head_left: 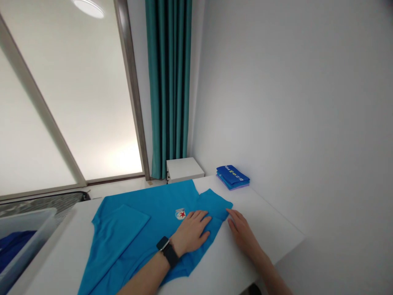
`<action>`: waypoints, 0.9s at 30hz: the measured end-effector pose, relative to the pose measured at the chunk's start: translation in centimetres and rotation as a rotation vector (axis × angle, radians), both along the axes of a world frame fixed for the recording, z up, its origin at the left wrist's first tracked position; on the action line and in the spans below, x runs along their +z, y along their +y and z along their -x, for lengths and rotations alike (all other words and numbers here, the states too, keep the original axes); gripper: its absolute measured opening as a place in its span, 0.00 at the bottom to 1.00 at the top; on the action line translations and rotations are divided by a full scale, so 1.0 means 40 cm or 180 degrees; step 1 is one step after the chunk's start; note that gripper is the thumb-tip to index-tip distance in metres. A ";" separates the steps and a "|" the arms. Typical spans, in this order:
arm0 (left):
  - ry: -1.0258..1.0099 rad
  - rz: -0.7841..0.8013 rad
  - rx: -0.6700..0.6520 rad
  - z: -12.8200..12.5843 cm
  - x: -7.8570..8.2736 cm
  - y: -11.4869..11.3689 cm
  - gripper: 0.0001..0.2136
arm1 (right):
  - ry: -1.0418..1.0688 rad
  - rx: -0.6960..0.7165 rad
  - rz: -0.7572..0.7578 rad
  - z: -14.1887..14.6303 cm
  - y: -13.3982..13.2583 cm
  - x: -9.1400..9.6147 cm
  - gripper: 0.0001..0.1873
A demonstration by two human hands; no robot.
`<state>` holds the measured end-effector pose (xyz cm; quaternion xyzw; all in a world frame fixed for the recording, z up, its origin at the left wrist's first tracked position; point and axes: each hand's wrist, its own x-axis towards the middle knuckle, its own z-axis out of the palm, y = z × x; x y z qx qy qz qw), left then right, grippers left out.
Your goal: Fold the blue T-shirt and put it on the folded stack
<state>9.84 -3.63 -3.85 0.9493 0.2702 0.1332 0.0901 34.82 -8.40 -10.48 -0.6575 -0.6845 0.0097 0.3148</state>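
Observation:
A blue T-shirt (159,196) lies spread on the white table (258,213), with a small white-and-red print on its front. Its left-hand sleeve is laid inward over the body, while the sleeve on the right points outward. My left hand (192,231), with a dark watch at the wrist, rests flat on the shirt beside the print, fingers spread. At the edge of the right-hand sleeve is my right hand (242,231). Its index fingertip touches the fabric, and the thumb sits slightly apart from that finger.
A small folded stack of blue cloth (233,178) with lettering lies at the table's back right, near the wall. A clear plastic bin (46,223) holding dark blue fabric stands at the left. Behind the table are a white cabinet (184,168) and a green curtain (168,90).

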 end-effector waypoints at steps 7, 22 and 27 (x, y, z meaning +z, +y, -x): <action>-0.0223 -0.0065 0.0043 -0.001 -0.055 -0.019 0.19 | -0.0214 -0.0781 0.0216 -0.049 0.085 0.030 0.20; -0.0163 0.0029 0.0054 -0.001 -0.050 -0.025 0.18 | -0.1046 -0.1207 0.0157 -0.030 0.129 0.039 0.05; -0.0183 0.0072 0.0057 0.000 -0.048 -0.024 0.18 | -0.0574 -0.0970 0.0013 -0.045 0.136 0.021 0.06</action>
